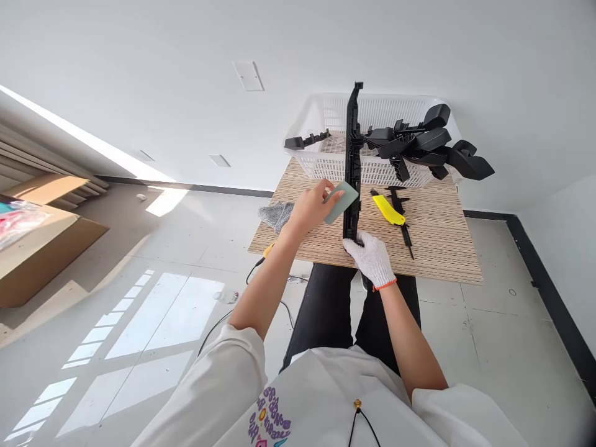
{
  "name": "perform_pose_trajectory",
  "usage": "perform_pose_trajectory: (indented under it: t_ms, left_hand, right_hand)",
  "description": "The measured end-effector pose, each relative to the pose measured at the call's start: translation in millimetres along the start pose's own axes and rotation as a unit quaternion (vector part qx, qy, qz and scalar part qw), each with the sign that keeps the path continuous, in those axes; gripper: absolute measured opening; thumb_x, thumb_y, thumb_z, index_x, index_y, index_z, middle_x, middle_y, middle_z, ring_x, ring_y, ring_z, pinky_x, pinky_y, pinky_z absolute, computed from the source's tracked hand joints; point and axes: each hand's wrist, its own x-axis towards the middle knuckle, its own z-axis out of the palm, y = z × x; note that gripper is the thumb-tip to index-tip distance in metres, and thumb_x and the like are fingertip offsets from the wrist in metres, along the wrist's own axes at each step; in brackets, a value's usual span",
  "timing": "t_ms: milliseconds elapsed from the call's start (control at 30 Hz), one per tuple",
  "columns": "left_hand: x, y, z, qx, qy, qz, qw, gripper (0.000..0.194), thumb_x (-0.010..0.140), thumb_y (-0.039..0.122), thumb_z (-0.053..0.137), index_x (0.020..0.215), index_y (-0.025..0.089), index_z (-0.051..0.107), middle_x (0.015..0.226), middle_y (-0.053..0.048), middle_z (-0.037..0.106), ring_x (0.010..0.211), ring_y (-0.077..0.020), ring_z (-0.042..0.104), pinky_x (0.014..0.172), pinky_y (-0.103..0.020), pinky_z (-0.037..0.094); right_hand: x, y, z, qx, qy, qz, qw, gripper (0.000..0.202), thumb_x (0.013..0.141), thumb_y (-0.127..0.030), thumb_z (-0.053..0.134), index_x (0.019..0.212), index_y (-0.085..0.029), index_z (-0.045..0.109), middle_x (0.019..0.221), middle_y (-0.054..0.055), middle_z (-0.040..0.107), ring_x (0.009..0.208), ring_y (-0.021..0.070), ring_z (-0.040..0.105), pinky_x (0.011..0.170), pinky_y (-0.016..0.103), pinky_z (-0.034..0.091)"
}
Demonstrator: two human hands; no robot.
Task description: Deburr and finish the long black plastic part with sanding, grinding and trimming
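Note:
My bare left hand [313,206] pinches a pale green flat pad [342,202], whose right edge meets the side of a long black plastic part [352,167]. In a white knit glove, my right hand [370,256] grips the near end of that part. The part stretches away from me, over the table and across the front rim of a white basket [321,166]. To the right of it lie a yellow utility knife [389,210] and a black caliper [401,214]. A grey glove [275,215] rests at the table's left edge.
Several black plastic parts [419,144] pile up in the basket and jut over its right side. The wood-patterned table [437,236] ends just before my legs. A cardboard box [51,248] sits on the floor at left, and cables run beside the table's left side.

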Motion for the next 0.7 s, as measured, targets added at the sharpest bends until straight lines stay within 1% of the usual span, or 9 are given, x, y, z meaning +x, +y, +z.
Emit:
perform_pose_trajectory:
  t_ms: [67,133,200,267,367,467,567,633,700]
  left_hand:
    - [3,-3,0.5,0.001,0.047,-0.021,0.999,0.036,0.102,0.056,0.046,0.114,0.024,0.057,0.082,-0.004,0.068,0.067,-0.0185,0.057,0.060,-0.031,0.034]
    - [3,-3,1.4,0.004,0.071,-0.028,0.997,0.036,0.103,0.056,0.044,0.115,0.024,0.056,0.081,-0.003,0.067,0.065,-0.0181,0.056,0.060,-0.031,0.034]
    - [-1,0,2.1,0.008,0.043,-0.007,0.999,0.033,0.102,0.054,0.047,0.114,0.025,0.055,0.080,-0.002,0.066,0.065,-0.0173,0.055,0.060,-0.030,0.034]
    - [-6,2,2.1,0.012,-0.010,0.023,1.000,0.031,0.101,0.053,0.049,0.113,0.025,0.055,0.079,-0.001,0.065,0.064,-0.0165,0.054,0.060,-0.029,0.035]
    - [-14,3,0.2,0.015,-0.066,0.045,0.997,0.029,0.101,0.053,0.049,0.107,0.025,0.055,0.078,0.000,0.065,0.063,-0.0158,0.054,0.060,-0.028,0.035]
    - [-18,-1,-3.1,0.029,-0.082,0.049,0.995,0.027,0.101,0.052,0.050,0.104,0.025,0.055,0.078,-0.001,0.065,0.064,-0.0162,0.056,0.060,-0.028,0.036]
    - [-20,-5,-5.6,0.063,-0.082,0.044,0.994,0.030,0.101,0.055,0.049,0.107,0.026,0.056,0.079,-0.003,0.066,0.067,-0.0188,0.059,0.061,-0.029,0.037]
    - [-22,-4,-5.8,0.095,-0.079,0.047,0.991,0.036,0.098,0.058,0.053,0.114,0.026,0.056,0.087,-0.005,0.070,0.073,-0.0215,0.064,0.063,-0.030,0.039]
    - [-26,-1,-4.5,0.126,-0.082,0.054,0.987,0.047,0.093,0.062,0.060,0.124,0.026,0.054,0.100,-0.008,0.072,0.082,-0.0252,0.068,0.068,-0.032,0.042]
  right_hand:
    - [0,1,1,-0.004,0.001,-0.006,1.000,0.032,0.088,-0.056,0.060,0.082,-0.026,0.070,0.078,0.001,0.073,0.076,0.0197,0.068,0.066,0.028,0.042]
    - [0,2,2,0.000,-0.002,-0.008,1.000,0.033,0.088,-0.056,0.060,0.080,-0.026,0.068,0.076,0.000,0.073,0.074,0.0191,0.067,0.065,0.028,0.042]
    - [1,3,2,0.007,-0.006,-0.005,1.000,0.034,0.089,-0.058,0.059,0.082,-0.026,0.069,0.078,0.000,0.073,0.074,0.0195,0.067,0.064,0.028,0.041]
    - [1,4,2,0.009,-0.011,-0.002,1.000,0.035,0.088,-0.059,0.059,0.084,-0.026,0.069,0.078,0.001,0.073,0.076,0.0205,0.068,0.063,0.028,0.040]
    - [2,4,1,0.000,-0.013,0.002,1.000,0.037,0.088,-0.060,0.058,0.080,-0.025,0.067,0.074,0.001,0.070,0.075,0.0214,0.068,0.062,0.027,0.039]
    - [1,3,0,-0.006,-0.008,-0.001,1.000,0.038,0.089,-0.061,0.057,0.079,-0.026,0.066,0.071,0.000,0.069,0.074,0.0210,0.067,0.063,0.028,0.038]
    - [0,0,0,-0.015,-0.007,-0.005,1.000,0.037,0.089,-0.060,0.058,0.080,-0.026,0.069,0.074,0.000,0.071,0.074,0.0207,0.066,0.065,0.029,0.038]
    - [-1,-1,0,-0.013,-0.006,-0.005,1.000,0.036,0.089,-0.060,0.057,0.082,-0.027,0.071,0.075,0.000,0.072,0.076,0.0207,0.066,0.066,0.029,0.038]
    - [-1,-1,0,-0.008,-0.004,-0.002,1.000,0.037,0.090,-0.061,0.057,0.083,-0.027,0.071,0.078,0.000,0.073,0.077,0.0207,0.066,0.066,0.028,0.038]
